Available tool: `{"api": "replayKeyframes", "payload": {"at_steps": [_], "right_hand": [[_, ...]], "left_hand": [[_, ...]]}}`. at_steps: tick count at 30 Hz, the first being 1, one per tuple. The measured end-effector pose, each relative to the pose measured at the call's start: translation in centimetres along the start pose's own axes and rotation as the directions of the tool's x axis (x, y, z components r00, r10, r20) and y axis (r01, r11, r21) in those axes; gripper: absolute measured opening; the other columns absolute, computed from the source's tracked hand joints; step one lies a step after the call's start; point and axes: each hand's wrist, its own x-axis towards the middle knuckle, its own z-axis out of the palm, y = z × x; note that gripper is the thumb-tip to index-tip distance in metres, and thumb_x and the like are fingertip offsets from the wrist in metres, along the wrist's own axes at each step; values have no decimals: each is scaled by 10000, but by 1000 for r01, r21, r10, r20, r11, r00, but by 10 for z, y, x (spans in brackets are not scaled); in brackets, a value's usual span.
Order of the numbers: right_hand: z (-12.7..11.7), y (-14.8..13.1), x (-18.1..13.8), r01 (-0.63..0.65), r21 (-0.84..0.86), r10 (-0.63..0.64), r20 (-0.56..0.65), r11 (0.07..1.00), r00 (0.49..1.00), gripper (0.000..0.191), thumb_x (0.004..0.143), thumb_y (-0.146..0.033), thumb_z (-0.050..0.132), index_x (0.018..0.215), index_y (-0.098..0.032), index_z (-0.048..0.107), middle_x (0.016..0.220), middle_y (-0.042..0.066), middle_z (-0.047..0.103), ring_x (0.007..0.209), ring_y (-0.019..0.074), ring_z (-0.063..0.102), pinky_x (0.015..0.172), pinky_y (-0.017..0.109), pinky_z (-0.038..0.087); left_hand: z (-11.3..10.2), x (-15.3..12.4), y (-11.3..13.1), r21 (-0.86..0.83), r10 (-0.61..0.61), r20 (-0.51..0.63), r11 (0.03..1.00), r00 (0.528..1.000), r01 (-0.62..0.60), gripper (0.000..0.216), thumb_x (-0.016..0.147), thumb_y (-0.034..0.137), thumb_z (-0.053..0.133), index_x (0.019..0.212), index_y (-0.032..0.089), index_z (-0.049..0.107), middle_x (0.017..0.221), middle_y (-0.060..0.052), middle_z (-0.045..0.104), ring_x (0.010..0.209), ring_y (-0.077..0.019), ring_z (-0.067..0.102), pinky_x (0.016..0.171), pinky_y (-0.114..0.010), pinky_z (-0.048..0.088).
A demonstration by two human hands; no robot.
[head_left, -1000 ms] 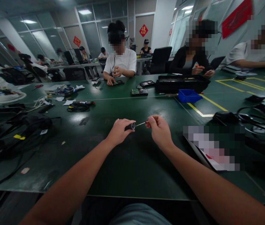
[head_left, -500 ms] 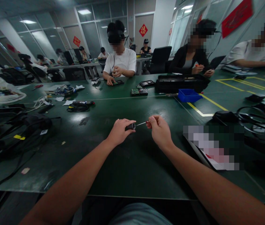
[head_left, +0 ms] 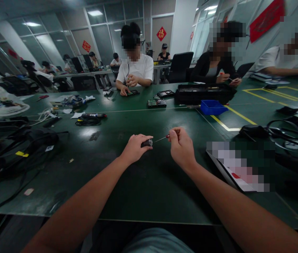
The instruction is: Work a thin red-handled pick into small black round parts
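Note:
My left hand [head_left: 133,148] is closed around a short black cylinder [head_left: 146,143], its round open-looking end turned to the right. What sits inside that end is too small to make out. In my right hand [head_left: 182,149] I pinch a thin screwdriver [head_left: 161,138] by its dark red handle. Its metal shaft points left at the cylinder's end, and a small gap separates tip and cylinder. Both hands are held above the green table [head_left: 138,189].
Black cables and straps [head_left: 33,147] lie at left, a coiled black cable [head_left: 89,120] beyond. A blue bin [head_left: 213,107], a long black tray [head_left: 205,94] and circuit boards [head_left: 156,103] stand ahead. A booklet [head_left: 239,172] lies right. A co-worker [head_left: 135,65] sits opposite.
My right hand has shifted slightly right, drawing the screwdriver tip a little away from the cylinder. The cylinder's end has turned slightly; my left hand stays almost still.

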Motion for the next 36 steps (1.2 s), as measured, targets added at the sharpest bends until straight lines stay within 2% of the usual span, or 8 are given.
{"api": "replayKeyframes", "payload": {"at_steps": [7,13,19,24,27,30,34,36], "right_hand": [[-2,-3,-1,37,37,-38,13,999,999,188,1003,-386,433,955,-252,556,819,30,670,760,209,630,727,363,460],[-1,-2,0,25,-31,-24,24,999,999,182,999,-373,428,947,-246,548,817,41,675,763,220,635,718,365,455],[-2,-1,3,4,-96,-2,23,995,1000,188,998,-370,427,929,-243,548,817,44,672,764,228,637,701,363,435],[-2,-1,4,-5,-109,6,6,994,1000,179,992,-366,435,922,-245,546,821,50,680,771,238,637,701,367,422],[-4,-1,4,-5,-90,5,2,996,1000,179,993,-373,440,929,-247,550,827,49,684,777,239,637,708,366,418],[-4,-2,4,-4,-67,3,-4,998,1000,180,993,-375,442,929,-249,553,834,49,685,784,240,639,718,369,422],[-5,-2,3,3,-53,-4,-16,999,1000,192,1001,-384,432,950,-246,556,844,49,683,792,237,646,722,371,431],[-5,-3,3,12,-45,-13,-26,999,1000,194,1003,-386,431,960,-245,558,850,48,683,789,232,644,722,369,437]], "left_hand": [[2,0,-1,0,12,26,1000,1000,-12,424,887,297,708,1303,260,638,1182,-67,680,1115,-256,596,1052,-487,389],[3,0,-2,9,13,43,1000,999,-13,425,893,301,699,1311,267,633,1179,-59,677,1120,-253,590,1058,-483,393],[2,1,-1,-42,-13,53,999,998,15,413,878,280,710,1285,238,655,1139,-72,679,1067,-247,613,985,-432,460],[0,0,2,-102,-64,19,993,998,66,438,878,283,702,1309,237,635,1119,-71,682,1044,-244,623,974,-425,481],[-2,1,0,-199,-103,-57,976,993,89,459,896,297,674,1347,255,595,1219,-69,661,1119,-244,609,1019,-429,467],[-3,3,-3,-430,-212,-103,891,972,149,389,931,321,610,1310,239,574,1231,-79,647,1088,-222,623,993,-402,492],[-5,6,-2,-727,-330,-42,657,943,198,268,963,351,503,1184,207,546,1033,-77,642,827,-160,624,733,-296,528],[-8,6,3,-759,-326,-7,617,945,207,254,949,413,532,1079,197,560,932,-56,623,733,-140,591,622,-259,481]]}}
